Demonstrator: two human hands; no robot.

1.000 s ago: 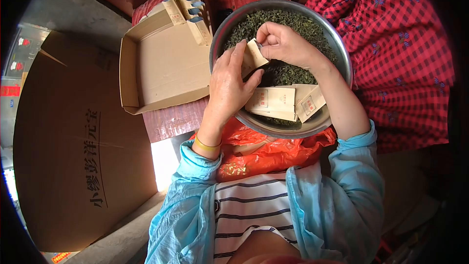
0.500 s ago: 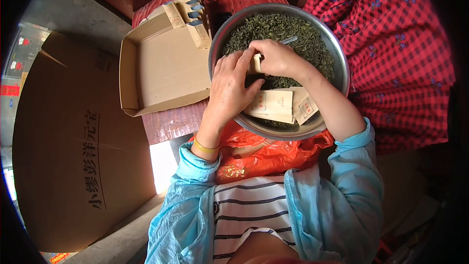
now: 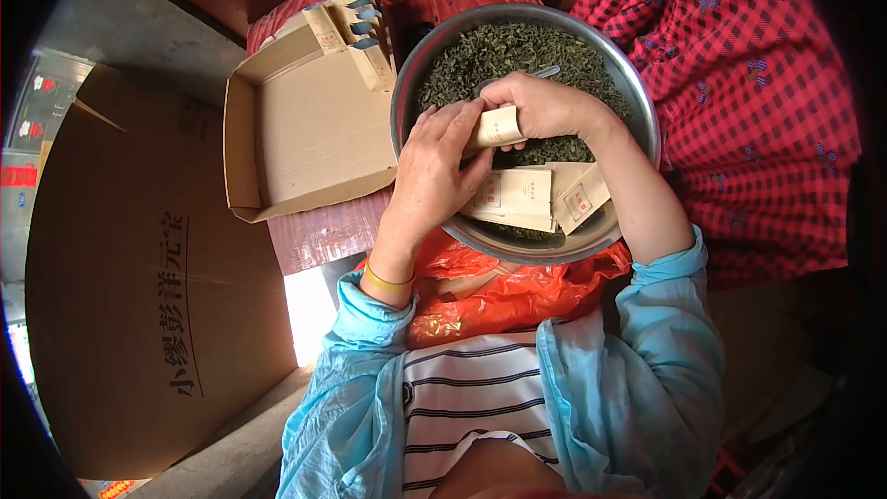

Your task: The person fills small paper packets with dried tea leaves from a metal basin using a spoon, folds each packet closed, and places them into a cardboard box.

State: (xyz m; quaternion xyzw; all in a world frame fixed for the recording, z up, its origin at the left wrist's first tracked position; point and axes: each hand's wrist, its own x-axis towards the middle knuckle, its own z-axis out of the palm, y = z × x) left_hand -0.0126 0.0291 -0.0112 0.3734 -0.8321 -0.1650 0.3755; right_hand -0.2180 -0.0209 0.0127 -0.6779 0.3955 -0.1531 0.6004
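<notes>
Left fingers (image 3: 460, 127) pinch a paper packet (image 3: 499, 127), right fingers (image 3: 508, 91) curled round its end, above a basin (image 3: 645, 111) of leaves (image 3: 517, 48).

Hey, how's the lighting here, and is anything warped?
Head view: glaring white patch beside the carton; head view: black, rounded corners; head view: carton's outer edge bows, probably lens distortion; head view: bowl looks fairly evenly lit, without harsh glare.

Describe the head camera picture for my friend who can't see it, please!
A person's left hand and right hand hold a small paper packet over a metal bowl of dark green leaves. Flat packets lie in the bowl. Beside it, a shallow cardboard box has other packets bunched in one corner.
</notes>
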